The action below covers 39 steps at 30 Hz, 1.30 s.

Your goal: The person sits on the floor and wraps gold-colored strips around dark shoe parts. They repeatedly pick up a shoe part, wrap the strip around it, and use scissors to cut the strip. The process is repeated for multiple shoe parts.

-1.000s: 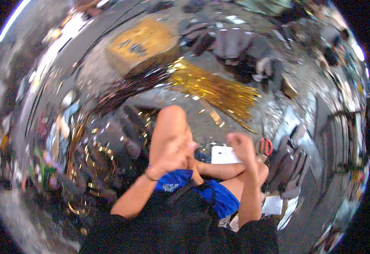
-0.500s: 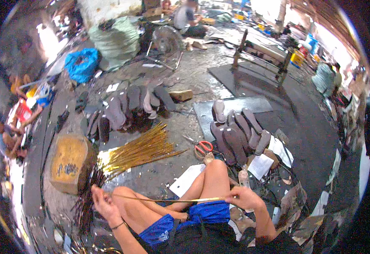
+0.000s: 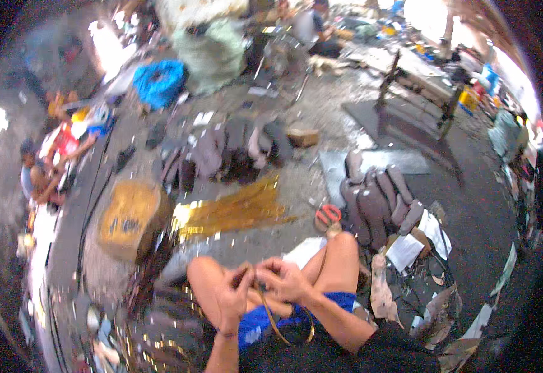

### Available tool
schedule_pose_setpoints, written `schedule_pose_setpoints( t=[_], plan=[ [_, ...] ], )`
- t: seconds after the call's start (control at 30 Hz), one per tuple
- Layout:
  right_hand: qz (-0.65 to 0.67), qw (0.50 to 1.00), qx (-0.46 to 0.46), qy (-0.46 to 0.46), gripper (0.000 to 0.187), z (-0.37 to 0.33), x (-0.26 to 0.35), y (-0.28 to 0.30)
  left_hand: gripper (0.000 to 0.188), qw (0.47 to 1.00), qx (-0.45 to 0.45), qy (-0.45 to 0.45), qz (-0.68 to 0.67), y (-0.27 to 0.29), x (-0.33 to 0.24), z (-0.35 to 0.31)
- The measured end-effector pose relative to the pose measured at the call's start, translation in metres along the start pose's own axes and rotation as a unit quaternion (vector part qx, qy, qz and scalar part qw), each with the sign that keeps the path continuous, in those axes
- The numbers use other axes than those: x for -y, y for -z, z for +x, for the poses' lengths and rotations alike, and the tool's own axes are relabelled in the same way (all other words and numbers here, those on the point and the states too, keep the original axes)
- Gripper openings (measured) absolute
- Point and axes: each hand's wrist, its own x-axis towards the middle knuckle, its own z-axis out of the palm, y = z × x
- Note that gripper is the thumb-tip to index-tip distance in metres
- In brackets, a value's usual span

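In front of my lap my two hands are close together, working on a thin gold strip (image 3: 272,319). My left hand (image 3: 233,297) is closed at the fingertips, pinching one part of it. My right hand (image 3: 284,283) is beside it, its fingers also closed on the strip. Below the hands the slack length hangs and loops over my blue shorts. A fanned bundle of gold strips (image 3: 234,208) lies on the floor beyond my left knee. Past my right knee are red-handled scissors (image 3: 328,215). Motion blur hides exactly how the fingertips meet.
Dark shoe soles stand in a far row (image 3: 225,149) and a nearer right-hand group (image 3: 371,205). A wooden block (image 3: 128,217) sits at left. Farther back are a blue bag (image 3: 159,84), a pale sack (image 3: 212,56) and a low frame (image 3: 417,96). Other people sit at far left and back.
My hands were wide apart with the strip stretched straight between them. They have come together, and the strip now hangs in a slack loop. The whole view has shifted.
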Motion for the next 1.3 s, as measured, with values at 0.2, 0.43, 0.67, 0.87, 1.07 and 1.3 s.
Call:
schedule_pose_setpoints(
  t=[0.2,0.43,0.67,0.87,1.07,1.3],
  plan=[
    [0.075,0.995,0.015,-0.056,0.016,-0.011,0.038,-0.013,0.026,0.892,0.029,0.250,-0.375,-0.005,0.032,-0.017],
    [0.166,0.985,0.040,-0.035,0.020,-0.017,0.042,-0.015,0.024,0.932,0.047,0.204,-0.296,-0.004,0.031,-0.007],
    [0.370,0.838,0.262,-0.303,0.025,-0.062,-0.006,0.045,0.016,0.742,-0.213,0.253,-0.582,0.017,0.089,0.039],
    [0.169,0.945,0.150,-0.237,0.031,-0.059,-0.017,0.084,0.021,0.774,-0.208,0.250,-0.543,-0.008,0.106,0.036],
    [-0.211,0.976,-0.036,0.051,0.018,-0.015,0.011,0.124,0.043,0.977,-0.106,0.113,-0.148,-0.029,0.135,0.036],
    [-0.235,0.958,0.140,0.080,0.019,0.091,0.015,0.151,0.034,0.927,0.247,-0.211,0.187,-0.125,0.111,0.055]
  ],
)
